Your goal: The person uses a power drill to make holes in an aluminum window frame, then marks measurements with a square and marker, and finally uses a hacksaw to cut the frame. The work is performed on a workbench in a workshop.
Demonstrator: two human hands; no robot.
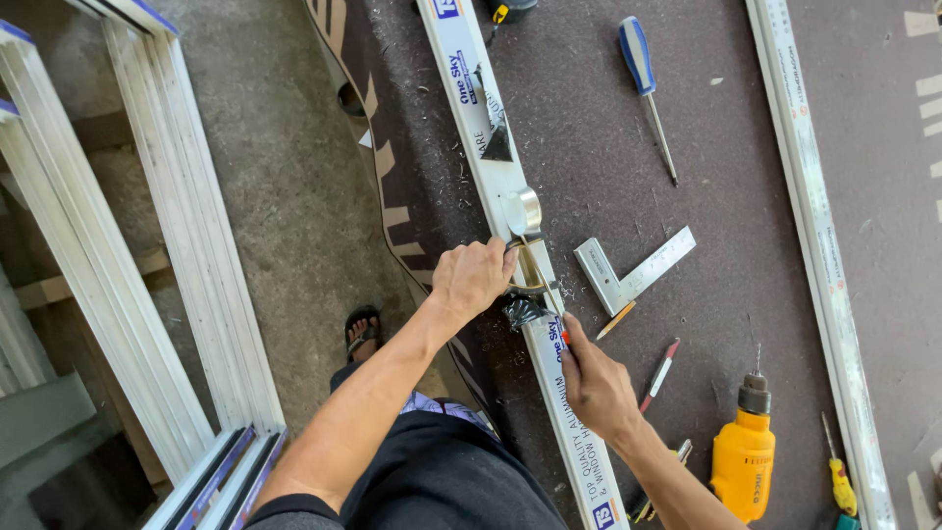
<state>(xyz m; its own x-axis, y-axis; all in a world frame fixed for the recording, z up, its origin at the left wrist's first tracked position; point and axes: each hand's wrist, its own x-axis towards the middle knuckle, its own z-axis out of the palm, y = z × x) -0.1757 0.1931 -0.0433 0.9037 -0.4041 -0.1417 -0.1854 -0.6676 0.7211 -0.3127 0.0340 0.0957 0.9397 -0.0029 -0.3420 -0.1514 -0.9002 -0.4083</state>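
A long white aluminium profile (469, 69) with a blue-printed film lies along the dark workbench (726, 177). A round metal lock piece (524, 210) sits on it. My left hand (472, 278) grips the profile and a brass-coloured fitting just below that piece. My right hand (595, 386) holds a thin tool with a reddish handle, its tip pointing up into the fitting. A torn scrap of black film (523, 312) curls between my hands.
On the bench lie a steel try square (630, 275), a pencil (616, 320), a red pen (659, 374), a blue-handled screwdriver (644, 83), a yellow drill (743, 453) and a second white profile (819, 245). White frames (147, 255) lean at left on the concrete floor.
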